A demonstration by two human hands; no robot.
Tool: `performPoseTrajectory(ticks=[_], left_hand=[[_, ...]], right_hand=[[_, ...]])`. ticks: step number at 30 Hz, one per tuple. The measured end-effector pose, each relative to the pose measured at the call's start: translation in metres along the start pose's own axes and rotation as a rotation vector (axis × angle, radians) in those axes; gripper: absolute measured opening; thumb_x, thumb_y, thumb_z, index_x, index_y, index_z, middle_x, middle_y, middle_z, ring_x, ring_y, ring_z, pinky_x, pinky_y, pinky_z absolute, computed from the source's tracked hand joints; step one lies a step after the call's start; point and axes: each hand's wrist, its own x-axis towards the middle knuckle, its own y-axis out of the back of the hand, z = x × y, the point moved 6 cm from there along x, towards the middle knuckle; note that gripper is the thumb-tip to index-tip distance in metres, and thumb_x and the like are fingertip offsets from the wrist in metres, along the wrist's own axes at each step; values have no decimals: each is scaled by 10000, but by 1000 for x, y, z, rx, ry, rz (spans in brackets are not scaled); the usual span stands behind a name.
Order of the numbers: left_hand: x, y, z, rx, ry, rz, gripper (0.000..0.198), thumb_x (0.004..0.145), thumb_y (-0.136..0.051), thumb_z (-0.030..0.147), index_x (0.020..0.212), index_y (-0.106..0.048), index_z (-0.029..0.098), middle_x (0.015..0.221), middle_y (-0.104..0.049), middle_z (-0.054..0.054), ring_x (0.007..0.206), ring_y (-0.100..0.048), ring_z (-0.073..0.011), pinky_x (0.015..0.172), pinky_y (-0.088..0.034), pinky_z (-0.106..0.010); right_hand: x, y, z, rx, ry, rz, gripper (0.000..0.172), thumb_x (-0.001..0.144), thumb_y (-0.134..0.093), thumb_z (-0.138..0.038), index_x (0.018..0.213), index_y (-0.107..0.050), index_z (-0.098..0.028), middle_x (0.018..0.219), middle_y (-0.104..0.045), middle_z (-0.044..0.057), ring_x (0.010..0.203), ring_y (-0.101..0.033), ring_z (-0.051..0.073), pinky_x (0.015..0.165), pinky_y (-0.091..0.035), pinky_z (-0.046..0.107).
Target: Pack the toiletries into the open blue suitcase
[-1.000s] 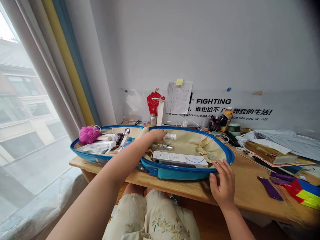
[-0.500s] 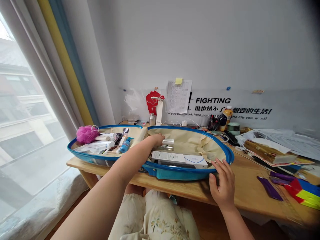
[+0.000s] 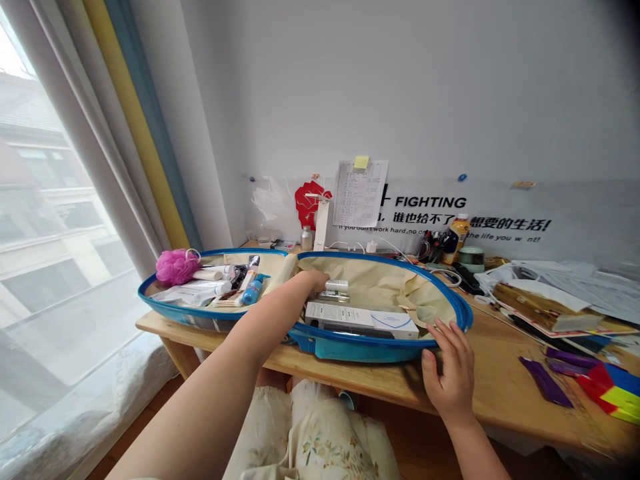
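A blue-rimmed case (image 3: 390,350) lies unfolded on the wooden table, its two halves side by side. My left hand (image 3: 318,281) reaches into the right half, beside a small white box (image 3: 337,286); its fingers are mostly hidden, so its grip is unclear. A long white box (image 3: 363,319) lies along the near wall of that half. My right hand (image 3: 453,367) rests at the near right rim with its fingers spread, holding nothing. In the left half are a pink bath puff (image 3: 176,267), a blue pump bottle (image 3: 253,291) and several white tubes.
On the table (image 3: 500,373) to the right lie papers, a brown pouch (image 3: 540,307), purple pieces (image 3: 545,381) and a red, yellow and blue item (image 3: 613,392). An orange-capped bottle (image 3: 455,240) and a green jar (image 3: 471,258) stand behind the case. A window is at the left.
The view has shifted slightly, so the scene sits a little further right. Both hands keep nearly the same places relative to the case.
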Motion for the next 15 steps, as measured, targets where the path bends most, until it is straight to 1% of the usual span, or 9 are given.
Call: performPoseTrajectory(ticks=[3,5,8,11,13,15], left_hand=[[0,-1,0,-47,14,-3,437,810,-669,257,1240,-598,225,1285,-620,-131,1128,-588,-275,947,-460,-383],[0,-2,0,-75,22,-13,423,801,-676,245,1219,-613,235,1268,-635,-113,1119,-593,-275,942,-460,-378],[-1,-3,1,-106,32,-35,340,869,-636,305,1197,-610,220,1247,-625,-96,1094,-598,-236,946,-483,-402],[-5,-3,3,-123,45,-40,345,923,-580,382,1204,-583,182,1232,-596,-90,1063,-601,-206,913,-522,-431],[-10,0,5,-128,58,-22,334,931,-569,390,1194,-588,186,1226,-596,-88,1051,-603,-199,901,-530,-417],[-17,7,8,-129,70,22,308,933,-562,389,1173,-608,200,1219,-612,-87,1044,-608,-191,909,-524,-404]], right_hand=[[1,1,-2,5,13,16,442,921,-454,-223,1361,-498,-217,1317,-580,132,1345,-440,312,1060,-406,531],[2,1,-2,9,20,24,443,919,-459,-217,1360,-501,-214,1317,-581,132,1347,-438,311,1062,-405,529],[2,1,-2,13,21,25,438,917,-462,-220,1352,-510,-216,1308,-588,129,1342,-443,312,1060,-407,535],[3,1,-2,7,21,22,432,919,-457,-223,1347,-510,-213,1295,-593,134,1340,-446,314,1058,-409,535],[3,1,-2,-1,29,21,430,921,-454,-226,1347,-506,-211,1289,-594,140,1337,-449,315,1052,-415,531],[2,0,-1,-8,31,21,431,924,-450,-232,1351,-500,-211,1285,-594,143,1332,-456,317,1048,-417,532]])
